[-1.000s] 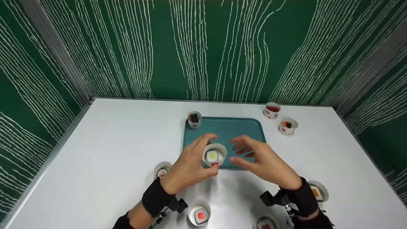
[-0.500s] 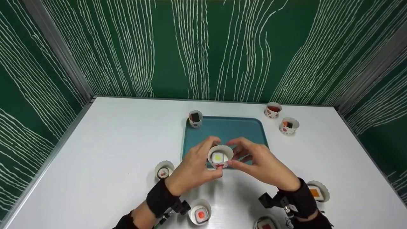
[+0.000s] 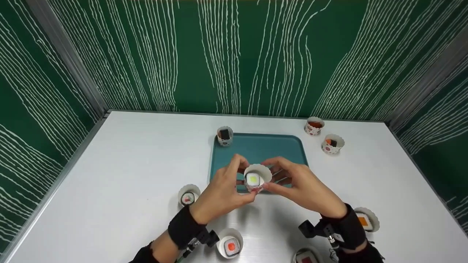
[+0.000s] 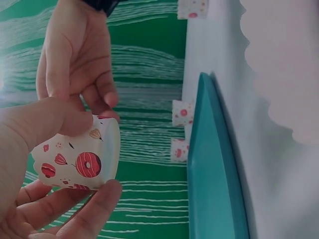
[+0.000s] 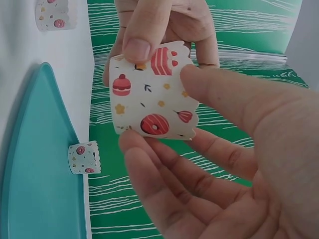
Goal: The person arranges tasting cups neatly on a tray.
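Between both hands, above the near edge of the teal tray (image 3: 263, 146), is a white paper baking cup (image 3: 264, 173) with a scalloped rim. Inside sits a white square sushi piece (image 3: 253, 179) with a yellow centre. My left hand (image 3: 223, 188) grips the cup from the left, thumb on its near side. From the other side my right hand (image 3: 303, 184) pinches it between thumb and fingers. Red cake and donut prints show on the cup wall (image 5: 154, 94) in the right wrist view. The cup is raised off the tray and tilted toward the head camera.
A similar cup (image 3: 225, 141) stands at the tray's far left corner. Two more, a far cup (image 3: 312, 132) and a nearer cup (image 3: 331, 150), stand back right. Several sushi-filled cups lie nearer: left cup (image 3: 196, 189), front cup (image 3: 234, 233), right cup (image 3: 372, 218). Green walls enclose the white table (image 3: 146, 153).
My left hand has brought the cup a little to the right. My right hand, apart from it one second ago, now has its thumb and fingers on the cup.
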The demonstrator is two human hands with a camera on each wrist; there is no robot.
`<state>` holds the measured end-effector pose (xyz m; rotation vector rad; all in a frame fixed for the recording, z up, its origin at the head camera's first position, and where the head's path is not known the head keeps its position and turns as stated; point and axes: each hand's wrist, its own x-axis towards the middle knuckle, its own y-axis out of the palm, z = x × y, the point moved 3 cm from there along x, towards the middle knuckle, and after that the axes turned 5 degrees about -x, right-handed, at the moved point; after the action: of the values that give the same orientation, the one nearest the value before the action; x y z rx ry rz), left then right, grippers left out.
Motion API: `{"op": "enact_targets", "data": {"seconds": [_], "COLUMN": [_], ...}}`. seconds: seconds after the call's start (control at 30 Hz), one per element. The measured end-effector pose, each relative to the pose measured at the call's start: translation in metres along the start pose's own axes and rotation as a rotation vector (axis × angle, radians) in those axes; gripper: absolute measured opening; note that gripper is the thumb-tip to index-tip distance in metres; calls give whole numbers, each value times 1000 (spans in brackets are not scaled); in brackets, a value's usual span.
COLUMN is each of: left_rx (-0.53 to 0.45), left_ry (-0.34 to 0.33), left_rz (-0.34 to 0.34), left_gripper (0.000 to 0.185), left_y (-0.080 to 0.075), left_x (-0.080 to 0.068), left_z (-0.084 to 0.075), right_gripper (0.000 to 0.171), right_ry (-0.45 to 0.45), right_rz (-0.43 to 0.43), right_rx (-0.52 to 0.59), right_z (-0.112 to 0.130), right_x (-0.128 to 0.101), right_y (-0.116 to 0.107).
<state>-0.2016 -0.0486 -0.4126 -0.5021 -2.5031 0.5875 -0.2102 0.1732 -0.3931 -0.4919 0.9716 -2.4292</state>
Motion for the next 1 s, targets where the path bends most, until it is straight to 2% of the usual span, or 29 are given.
{"op": "enact_targets", "data": {"seconds": [0.23,0.4,0.8,1.0], "left_rx": [-80,-120,-118,-98], "left_ry": [-50,-58,-47,10], "left_rz": [22,30,13,-15], "left_gripper": [47,46,32,27], "left_y": [-3,-5,-4,-2], "left_x": [-1,-1,1,1], "left_z": [1,0,-1,-2], "right_gripper": [48,49,56,60], "right_ry": [20,25,18,27], "right_rz": [7,-1,-23,-29], "right_rx": [1,-2,33,20], "right_z": [0,0,-1,-1], "right_x": [0,0,2,2], "right_y": [-1,-2,-3,-2]}}
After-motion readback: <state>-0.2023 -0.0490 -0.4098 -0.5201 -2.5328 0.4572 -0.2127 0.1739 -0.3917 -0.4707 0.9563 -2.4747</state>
